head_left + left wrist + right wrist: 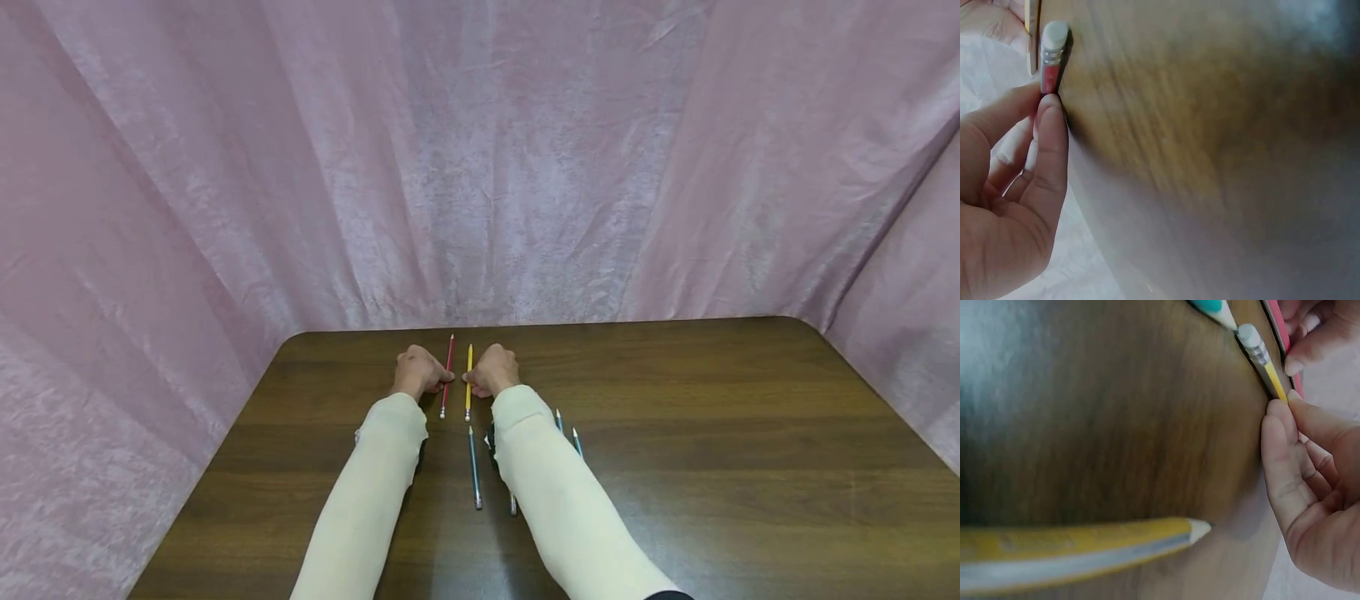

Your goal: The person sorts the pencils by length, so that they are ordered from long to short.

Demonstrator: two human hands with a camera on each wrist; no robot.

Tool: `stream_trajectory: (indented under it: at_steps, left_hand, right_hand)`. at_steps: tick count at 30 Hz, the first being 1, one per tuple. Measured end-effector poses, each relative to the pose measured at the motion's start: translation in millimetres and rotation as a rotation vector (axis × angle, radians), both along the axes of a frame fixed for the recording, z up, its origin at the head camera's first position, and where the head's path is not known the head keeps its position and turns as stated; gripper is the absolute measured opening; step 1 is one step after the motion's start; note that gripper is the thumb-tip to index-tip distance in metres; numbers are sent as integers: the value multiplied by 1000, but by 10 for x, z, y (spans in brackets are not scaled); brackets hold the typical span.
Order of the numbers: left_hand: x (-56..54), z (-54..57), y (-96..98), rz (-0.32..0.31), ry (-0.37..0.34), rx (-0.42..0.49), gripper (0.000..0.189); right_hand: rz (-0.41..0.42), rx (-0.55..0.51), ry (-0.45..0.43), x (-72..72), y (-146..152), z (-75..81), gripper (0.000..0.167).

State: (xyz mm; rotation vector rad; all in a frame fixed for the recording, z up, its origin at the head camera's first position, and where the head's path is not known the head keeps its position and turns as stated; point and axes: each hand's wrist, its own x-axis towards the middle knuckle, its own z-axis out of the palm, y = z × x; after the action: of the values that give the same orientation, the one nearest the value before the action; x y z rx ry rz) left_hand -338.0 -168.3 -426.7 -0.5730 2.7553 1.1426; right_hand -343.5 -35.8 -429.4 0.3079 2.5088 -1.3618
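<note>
Near the table's far edge, my left hand (418, 371) pinches a red pencil (447, 379) between thumb and fingers. The left wrist view shows its white eraser (1055, 35) and metal band sticking out past the fingertips. Just to its right, my right hand (495, 371) pinches a yellow pencil (468, 375) the same way; the white eraser (1248, 335) end shows in the right wrist view. Both pencils lie nearly parallel, a small gap apart, tips pointing to the far edge. A blue-green pencil (474, 471) lies nearer, its tip close to the yellow pencil's eraser.
Two more pencil tips, one bluish pencil (558, 421) and another bluish pencil (577, 443), show right of the right sleeve, which hides the rest. Another pencil's end (513, 505) peeks out left of it. A yellow-and-silver pencil (1085, 550) lies close to the right wrist camera. Pink curtains (480, 167) surround the brown table (712, 417).
</note>
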Motion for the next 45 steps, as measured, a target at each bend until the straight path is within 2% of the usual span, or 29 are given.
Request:
stream_trajectory:
  at_steps: [14, 32, 40, 45]
  left_hand:
    - [6, 4, -30, 3, -15, 42, 16]
    - [-5, 12, 0, 15, -28, -9, 17]
    - [-33, -10, -5, 26, -27, 72, 15]
    - [-40, -22, -19, 36, -33, 87, 15]
  right_hand:
    - [-4, 5, 31, 43, -13, -12, 18]
    - [11, 13, 37, 24, -9, -35, 17]
    - [-13, -21, 18, 9, -9, -28, 15]
    - [-18, -18, 14, 6, -26, -32, 16]
